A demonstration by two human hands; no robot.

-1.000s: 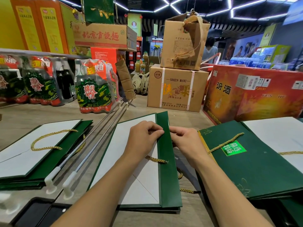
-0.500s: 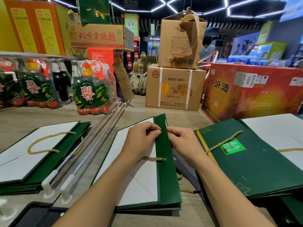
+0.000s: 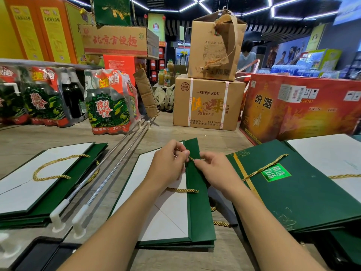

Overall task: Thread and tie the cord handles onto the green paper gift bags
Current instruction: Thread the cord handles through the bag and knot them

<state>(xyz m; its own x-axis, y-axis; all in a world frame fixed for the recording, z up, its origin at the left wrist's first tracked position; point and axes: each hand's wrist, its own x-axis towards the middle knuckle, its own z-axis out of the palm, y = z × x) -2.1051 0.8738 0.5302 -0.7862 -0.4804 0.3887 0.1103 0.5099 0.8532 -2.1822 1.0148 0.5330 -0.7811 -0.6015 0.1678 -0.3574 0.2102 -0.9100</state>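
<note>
Head view: the left hand (image 3: 168,167) and right hand (image 3: 214,173) meet fingertip to fingertip, each pinching the gold cord (image 3: 181,190) with curled fingers. Right beneath the fingers lies the bag (image 3: 201,212), flat, and the cord crosses its green fold under the left wrist.

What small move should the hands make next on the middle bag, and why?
Probably draw the free end of the gold cord through the upper hole, then knot it. It already passes the lower hole of the green bag; the left hand pinches the end at the top, the right hand holds the fold.
</note>
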